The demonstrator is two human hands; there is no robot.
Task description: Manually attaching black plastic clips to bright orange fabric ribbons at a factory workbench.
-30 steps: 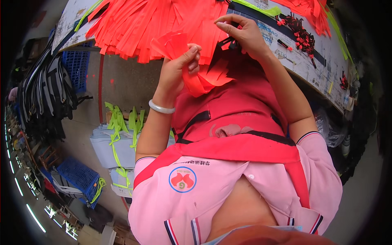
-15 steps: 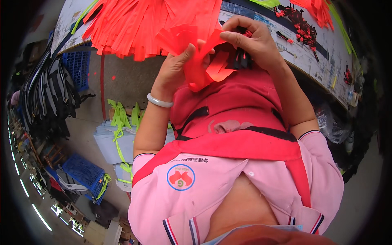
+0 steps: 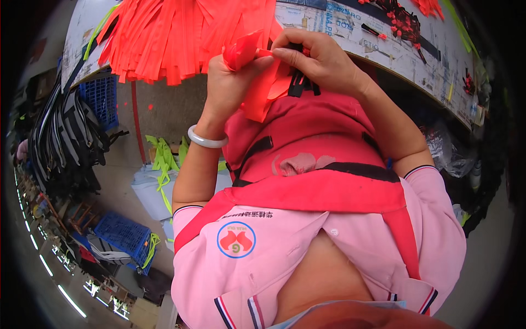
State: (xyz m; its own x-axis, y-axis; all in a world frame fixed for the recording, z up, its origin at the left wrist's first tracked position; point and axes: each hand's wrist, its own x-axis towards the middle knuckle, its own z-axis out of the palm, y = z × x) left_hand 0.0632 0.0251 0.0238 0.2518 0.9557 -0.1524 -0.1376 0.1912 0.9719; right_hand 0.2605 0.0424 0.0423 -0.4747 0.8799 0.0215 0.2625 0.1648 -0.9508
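My left hand (image 3: pixel 230 88), with a pale bangle on the wrist, is closed round a bundle of orange-red fabric strips (image 3: pixel 256 104). The strips' ends stick up above the fist and hang below it, in front of the red apron. Close beside it on the right, my right hand (image 3: pixel 329 63) is closed, thumb and forefinger pinched at the end of a strip. Several short black strap pieces (image 3: pixel 298 82) hang from under its fingers. The fingers partly hide where strip and straps meet, so I cannot tell whether they are joined.
A large pile of orange-red strips (image 3: pixel 159 41) overhangs the edge of the worktable (image 3: pixel 378 55). Black straps with red ends (image 3: pixel 402 24) lie at the table's far right. Black and grey straps (image 3: pixel 68 129) hang at left, near a blue crate (image 3: pixel 101 93). Another blue crate (image 3: pixel 123 227) stands lower left.
My left hand has turned and closed over the strips, bunching them where they were fanned out. Both hands have shifted slightly left. The black straps show more below my right hand.
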